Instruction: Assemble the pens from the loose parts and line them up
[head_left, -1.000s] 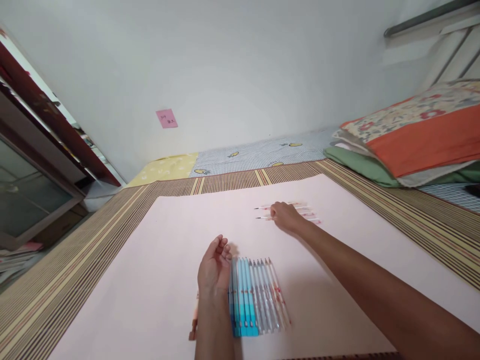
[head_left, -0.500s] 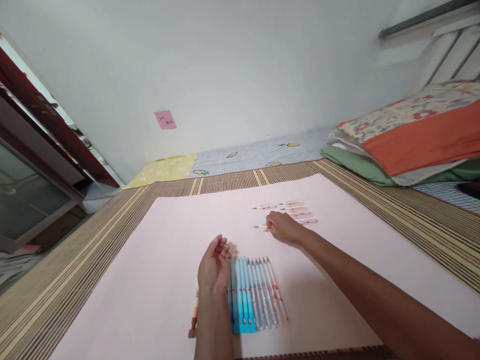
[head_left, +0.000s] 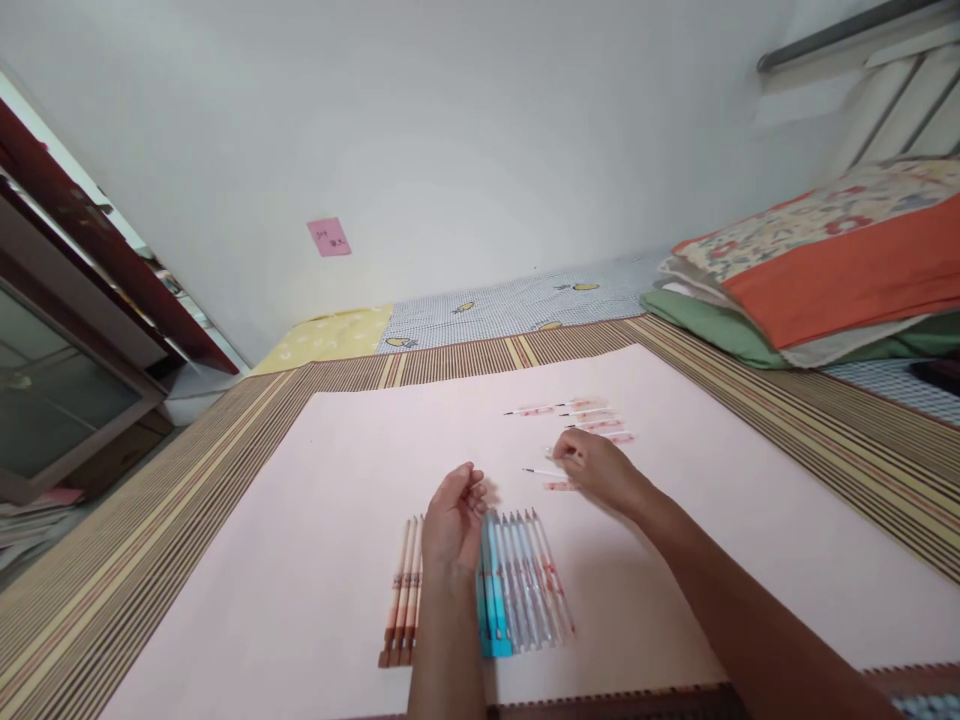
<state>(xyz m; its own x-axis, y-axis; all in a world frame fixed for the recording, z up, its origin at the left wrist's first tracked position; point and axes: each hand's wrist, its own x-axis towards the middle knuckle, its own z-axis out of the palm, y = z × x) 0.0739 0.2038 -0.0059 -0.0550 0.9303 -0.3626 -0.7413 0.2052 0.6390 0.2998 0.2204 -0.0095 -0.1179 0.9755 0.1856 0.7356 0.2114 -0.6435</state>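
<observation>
My right hand (head_left: pixel 600 466) is closed in a pinch over the far right part of the pink sheet (head_left: pixel 285 520). A small pale tip pokes out by its fingertips; the rest of what it grips is hidden. Just below lies a white pen refill (head_left: pixel 541 472) with a dark tip, partly covered by the hand, beside a red-patterned piece (head_left: pixel 559 486). My left hand (head_left: pixel 454 520) rests palm up with loosely curled fingers and nothing visible in it. Under and beside it are blue pens (head_left: pixel 496 600), clear pens (head_left: pixel 529 590) and brown-and-cream pens (head_left: pixel 401 600).
Several more white refills with red-patterned pieces (head_left: pixel 596 426) lie beyond my right hand. The sheet sits on a striped mat (head_left: pixel 247 440). Folded bedding (head_left: pixel 840 270) is at the right, with a wall (head_left: pixel 480 150) behind.
My right hand has shifted right and slightly nearer, and the refill below it now lies lower and further right. My left hand has moved right, uncovering more brown-and-cream pens and covering some blue ones.
</observation>
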